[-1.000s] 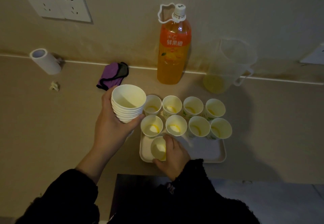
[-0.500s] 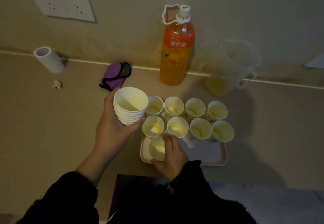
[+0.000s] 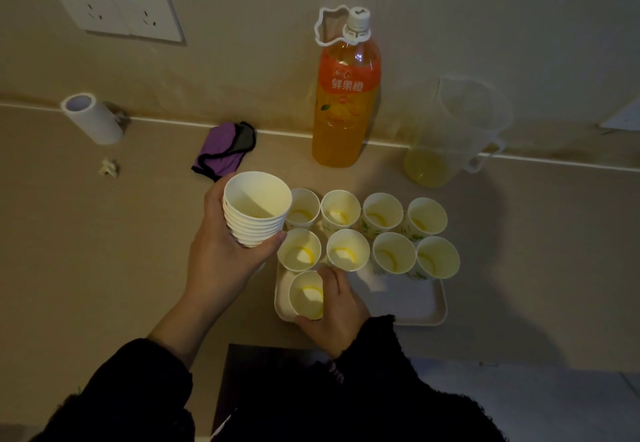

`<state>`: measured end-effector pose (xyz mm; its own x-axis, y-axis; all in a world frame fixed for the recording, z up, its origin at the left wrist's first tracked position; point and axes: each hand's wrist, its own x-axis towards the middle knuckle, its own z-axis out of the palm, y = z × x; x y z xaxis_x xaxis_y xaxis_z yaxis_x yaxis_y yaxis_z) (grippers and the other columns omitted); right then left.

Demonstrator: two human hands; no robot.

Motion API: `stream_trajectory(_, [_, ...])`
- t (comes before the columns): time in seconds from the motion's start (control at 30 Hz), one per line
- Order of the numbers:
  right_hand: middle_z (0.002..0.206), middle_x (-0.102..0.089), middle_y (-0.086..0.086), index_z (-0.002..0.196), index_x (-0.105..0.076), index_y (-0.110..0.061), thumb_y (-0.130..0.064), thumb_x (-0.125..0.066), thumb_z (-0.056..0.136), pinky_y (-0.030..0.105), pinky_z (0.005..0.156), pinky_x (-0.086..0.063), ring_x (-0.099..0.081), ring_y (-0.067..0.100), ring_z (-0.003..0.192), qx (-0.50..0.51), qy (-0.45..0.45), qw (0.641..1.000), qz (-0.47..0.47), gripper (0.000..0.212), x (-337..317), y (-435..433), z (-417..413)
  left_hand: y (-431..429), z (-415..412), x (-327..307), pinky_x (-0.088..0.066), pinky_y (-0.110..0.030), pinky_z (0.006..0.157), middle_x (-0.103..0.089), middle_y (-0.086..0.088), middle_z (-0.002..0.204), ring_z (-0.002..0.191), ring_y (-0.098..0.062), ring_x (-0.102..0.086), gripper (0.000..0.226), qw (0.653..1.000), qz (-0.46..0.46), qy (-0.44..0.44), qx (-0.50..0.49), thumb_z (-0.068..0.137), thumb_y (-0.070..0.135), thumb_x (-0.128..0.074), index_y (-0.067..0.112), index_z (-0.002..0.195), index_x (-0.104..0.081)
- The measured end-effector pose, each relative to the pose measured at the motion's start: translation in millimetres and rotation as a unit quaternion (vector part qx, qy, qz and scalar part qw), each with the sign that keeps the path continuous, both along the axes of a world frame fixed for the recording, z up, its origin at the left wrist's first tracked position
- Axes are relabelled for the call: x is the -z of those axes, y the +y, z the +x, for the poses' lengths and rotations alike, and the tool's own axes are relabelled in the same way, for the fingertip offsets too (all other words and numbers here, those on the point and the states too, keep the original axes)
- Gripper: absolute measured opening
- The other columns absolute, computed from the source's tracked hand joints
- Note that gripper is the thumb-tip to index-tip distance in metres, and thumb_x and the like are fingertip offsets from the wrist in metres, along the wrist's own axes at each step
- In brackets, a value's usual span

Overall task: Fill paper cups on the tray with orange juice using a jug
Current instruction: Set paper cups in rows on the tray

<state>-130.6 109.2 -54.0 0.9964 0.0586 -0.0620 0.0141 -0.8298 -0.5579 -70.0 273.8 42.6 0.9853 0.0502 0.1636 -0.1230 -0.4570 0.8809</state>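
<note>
The left hand [image 3: 221, 258] is gripping a stack of cups [image 3: 256, 209] above the worktop [image 3: 104, 251]. The right hand [image 3: 334, 310] is clasping one cup [image 3: 307, 294] on the tray [image 3: 415, 306], with the jug [image 3: 450, 136] standing behind.

Matt paper cups [image 3: 341, 211], translucent plastic jug [image 3: 450, 130], glossy plastic bottle [image 3: 346, 95], smooth tray [image 3: 415, 303].

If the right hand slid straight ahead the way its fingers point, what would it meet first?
Probably the paper cup just beyond the fingers of the right hand, second from left in the next row, though depth is unclear.
</note>
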Motion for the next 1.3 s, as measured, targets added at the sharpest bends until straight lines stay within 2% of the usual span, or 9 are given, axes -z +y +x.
stream_trajectory(0.2, [0.115, -0.058, 0.014, 0.118, -0.036, -0.019, -0.055, -0.064, 0.06, 0.036, 0.059, -0.056, -0.066, 0.033, 0.087, -0.004, 0.014, 1.0, 0.019, 0.074, 5, 1, -1, -2, 0, 1, -0.041, -0.016, 0.079, -0.04, 0.05, 0.11, 0.105, 0.004, -0.048, 0.084, 1.0, 0.001, 0.0, 0.0, 0.056, 0.049, -0.076, 0.048, 0.125, -0.026])
stream_trajectory(0.3, [0.129, -0.049, 0.012, 0.125, -0.028, -0.023, -0.05, -0.073, 0.064, 0.039, 0.075, -0.054, -0.06, 0.033, 0.105, -0.016, 0.021, 1.0, 0.002, 0.08, 8, 3, -2, -2, 0, -2, -0.043, -0.02, 0.081, -0.042, 0.047, 0.111, 0.106, 0.002, -0.05, 0.081, 1.0, -0.003, 0.009, -0.001, 0.053, 0.058, -0.07, 0.061, 0.118, -0.023])
stream_trajectory(0.43, [0.143, -0.033, 0.006, 0.138, -0.026, -0.02, -0.049, -0.074, 0.072, 0.036, 0.093, -0.047, -0.047, 0.027, 0.123, -0.027, 0.042, 0.999, 0.004, 0.086, 4, 4, 0, -1, 1, -2, -0.046, -0.029, 0.086, -0.043, 0.046, 0.111, 0.107, -0.001, -0.051, 0.081, 1.0, -0.004, 0.013, -0.004, 0.053, 0.058, -0.07, 0.059, 0.119, -0.024])
stream_trajectory(0.6, [0.137, -0.044, 0.009, 0.127, -0.022, -0.026, -0.051, -0.083, 0.059, 0.033, 0.088, -0.048, -0.053, 0.028, 0.117, -0.024, 0.027, 0.999, 0.025, 0.095, 0, 5, 1, -1, 2, -2, -0.048, -0.032, 0.088, -0.045, 0.044, 0.113, 0.109, -0.003, -0.053, 0.08, 1.0, -0.003, 0.01, -0.001, 0.053, 0.058, -0.071, 0.061, 0.119, -0.025])
stream_trajectory(0.73, [0.104, -0.063, 0.006, 0.113, -0.045, -0.017, -0.075, -0.074, 0.032, 0.025, 0.06, -0.054, -0.068, 0.022, 0.085, 0.012, -0.002, 1.0, -0.01, 0.104, -1, 4, 2, -2, 3, -2, -0.047, -0.032, 0.088, -0.043, 0.045, 0.113, 0.109, -0.003, -0.051, 0.079, 1.0, 0.005, 0.004, 0.0, 0.054, 0.059, -0.07, 0.064, 0.117, -0.022])
stream_trajectory(0.9, [0.102, -0.061, 0.008, 0.109, -0.054, -0.01, -0.082, -0.047, 0.051, 0.032, 0.054, -0.054, -0.066, 0.027, 0.086, 0.025, -0.04, 0.999, 0.02, 0.093, -11, -10, 1, -5, 6, -4, -0.045, -0.029, 0.086, -0.041, 0.048, 0.112, 0.108, -0.001, -0.05, 0.081, 1.0, 0.009, -0.003, 0.003, 0.055, 0.058, -0.069, 0.055, 0.122, -0.024])
stream_trajectory(1.1, [0.1, -0.055, 0.009, 0.111, -0.05, -0.006, -0.07, -0.049, 0.081, 0.013, 0.072, -0.04, -0.05, 0.011, 0.089, 0.076, -0.163, 0.978, 0.107, 0.071, -68, -42, 22, -21, 9, -11, -0.047, -0.029, 0.085, -0.044, 0.042, 0.115, 0.108, -0.001, -0.051, 0.081, 1.0, 0.0, -0.014, 0.023, 0.056, 0.057, -0.07, 0.052, 0.124, -0.026])
stream_trajectory(1.17, [0.104, -0.056, 0.006, 0.112, -0.055, -0.005, -0.061, -0.061, 0.07, 0.017, 0.076, -0.044, -0.051, 0.009, 0.092, 0.095, -0.169, 0.967, 0.167, 0.07, -94, -47, 33, -31, 6, -16, -0.046, -0.027, 0.084, -0.046, 0.036, 0.116, 0.109, 0.0, -0.051, 0.079, 0.999, 0.011, -0.016, 0.042, 0.056, 0.059, -0.069, 0.057, 0.122, -0.025])
stream_trajectory(1.3, [0.128, -0.051, -0.004, 0.134, -0.048, -0.014, -0.06, -0.073, 0.05, 0.019, 0.096, -0.041, -0.048, 0.008, 0.115, 0.055, -0.056, 0.971, 0.226, 0.098, -142, -49, 44, -50, -1, -19, -0.04, -0.01, 0.079, -0.048, 0.032, 0.118, 0.107, 0.004, -0.05, 0.073, 0.991, 0.071, -0.025, 0.113, 0.059, 0.059, -0.065, 0.058, 0.123, -0.029])
